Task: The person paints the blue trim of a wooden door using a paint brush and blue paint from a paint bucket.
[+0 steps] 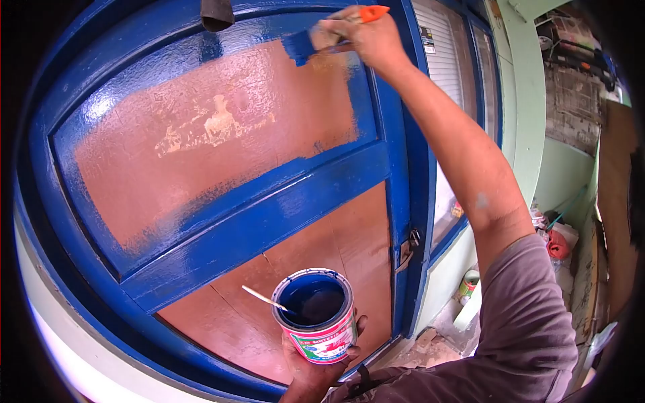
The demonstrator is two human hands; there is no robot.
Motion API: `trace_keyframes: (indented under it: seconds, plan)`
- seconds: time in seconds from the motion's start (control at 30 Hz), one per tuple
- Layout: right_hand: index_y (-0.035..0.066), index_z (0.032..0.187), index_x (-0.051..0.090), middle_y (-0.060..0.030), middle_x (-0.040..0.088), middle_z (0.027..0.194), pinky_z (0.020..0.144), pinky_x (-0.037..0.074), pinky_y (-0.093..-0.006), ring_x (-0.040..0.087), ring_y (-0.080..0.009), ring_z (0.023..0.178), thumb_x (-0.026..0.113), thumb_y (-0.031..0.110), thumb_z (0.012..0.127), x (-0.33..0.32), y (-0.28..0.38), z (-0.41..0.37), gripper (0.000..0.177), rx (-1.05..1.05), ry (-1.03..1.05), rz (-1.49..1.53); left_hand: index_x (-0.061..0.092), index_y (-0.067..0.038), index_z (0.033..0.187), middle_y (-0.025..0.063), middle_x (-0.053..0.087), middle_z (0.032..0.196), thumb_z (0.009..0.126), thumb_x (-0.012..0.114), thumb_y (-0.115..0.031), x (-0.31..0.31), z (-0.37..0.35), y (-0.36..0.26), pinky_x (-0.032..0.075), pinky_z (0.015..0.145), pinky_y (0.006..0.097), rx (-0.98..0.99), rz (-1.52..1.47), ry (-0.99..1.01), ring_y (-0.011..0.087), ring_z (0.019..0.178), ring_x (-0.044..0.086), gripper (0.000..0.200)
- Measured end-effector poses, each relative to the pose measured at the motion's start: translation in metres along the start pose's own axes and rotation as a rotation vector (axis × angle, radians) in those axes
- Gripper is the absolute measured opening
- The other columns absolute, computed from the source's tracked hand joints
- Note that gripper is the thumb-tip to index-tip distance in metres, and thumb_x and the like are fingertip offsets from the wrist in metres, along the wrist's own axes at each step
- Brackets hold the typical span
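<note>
My right hand (342, 33) is closed around a paintbrush whose orange handle (373, 13) sticks out to the right. Its bristles rest against the upper door panel (269, 80), beside a fresh patch of blue paint (297, 47). This panel is brown in the middle, with pale bare spots, and blue around the edges. Lower down, my left hand (302, 363) supports a paint can (321, 339) from below, fingers wrapped round it. The can is open at the top and has blue paint inside. A thin white stick (262, 297) leans over its rim.
The lower door panel (302, 242) is brown within a blue frame. A latch (406, 250) sits on the door's right edge. To the right are a louvred window (447, 60), a small can (469, 283) on the floor and a red item (557, 245) among clutter.
</note>
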State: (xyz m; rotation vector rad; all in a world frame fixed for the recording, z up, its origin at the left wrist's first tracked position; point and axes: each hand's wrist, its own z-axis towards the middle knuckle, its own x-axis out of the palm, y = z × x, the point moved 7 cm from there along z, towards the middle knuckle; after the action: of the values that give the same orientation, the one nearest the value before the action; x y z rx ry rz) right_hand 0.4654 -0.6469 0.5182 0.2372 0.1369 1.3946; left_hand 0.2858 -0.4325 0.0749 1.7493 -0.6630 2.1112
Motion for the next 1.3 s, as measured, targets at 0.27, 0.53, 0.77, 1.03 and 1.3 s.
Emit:
trace_keyframes:
  seconds: [0.27, 0.53, 0.77, 1.03, 1.3]
  plan:
    - [0.002, 0.1, 0.078, -0.0072, 0.076, 0.089, 0.072, 0.062, -0.0282, 0.074, -0.0147, 0.08, 0.08, 0.016, 0.092, -0.032, -0.026, 0.003, 0.017, -0.034, -0.139, -0.323, 0.034, -0.011, 0.155, 0.0211, 0.049, 0.145, 0.085, 0.05, -0.081, -0.016, -0.014, -0.014, 0.053, 0.077, 0.0431, 0.042, 0.007, -0.043, 0.0407, 0.14, 0.041, 0.1]
    - [0.004, 0.075, 0.065, -0.0018, 0.068, 0.072, 0.062, 0.05, -0.029, 0.063, -0.0127, 0.068, 0.069, 0.004, 0.089, -0.033, -0.006, 0.014, 0.015, -0.105, -0.188, -0.317, 0.041, -0.011, 0.152, 0.0208, 0.051, 0.144, 0.086, 0.051, -0.081, -0.031, -0.017, -0.022, 0.054, 0.076, 0.0438, 0.044, -0.01, -0.035, 0.0412, 0.139, 0.042, 0.097]
    - [0.003, 0.08, 0.07, -0.003, 0.069, 0.073, 0.06, 0.051, -0.0294, 0.064, -0.0129, 0.067, 0.073, 0.004, 0.091, 0.053, 0.029, 0.009, 0.011, -0.137, 0.055, 0.244, 0.042, -0.011, 0.152, 0.0195, 0.054, 0.143, 0.087, 0.051, -0.08, -0.046, -0.016, -0.02, 0.055, 0.075, 0.0451, 0.078, 0.067, -0.125, 0.0396, 0.14, 0.041, 0.095]
    - [0.003, 0.075, 0.066, -0.0007, 0.067, 0.07, 0.059, 0.049, -0.0299, 0.061, -0.0123, 0.063, 0.072, 0.005, 0.088, -0.028, -0.002, 0.017, 0.015, -0.116, -0.119, -0.336, 0.041, -0.012, 0.152, 0.017, 0.053, 0.144, 0.089, 0.05, -0.078, -0.054, -0.016, -0.022, 0.054, 0.077, 0.0474, 0.03, 0.101, -0.088, 0.0388, 0.139, 0.042, 0.092]
    - [0.003, 0.078, 0.069, -0.0011, 0.069, 0.073, 0.061, 0.051, -0.0284, 0.064, -0.0115, 0.067, 0.073, 0.005, 0.09, 0.078, 0.035, 0.005, 0.012, -0.306, 0.122, 0.111, 0.041, -0.012, 0.152, 0.0164, 0.053, 0.145, 0.089, 0.051, -0.078, -0.054, -0.013, -0.03, 0.055, 0.078, 0.0467, 0.088, 0.28, -0.104, 0.0382, 0.14, 0.041, 0.092]
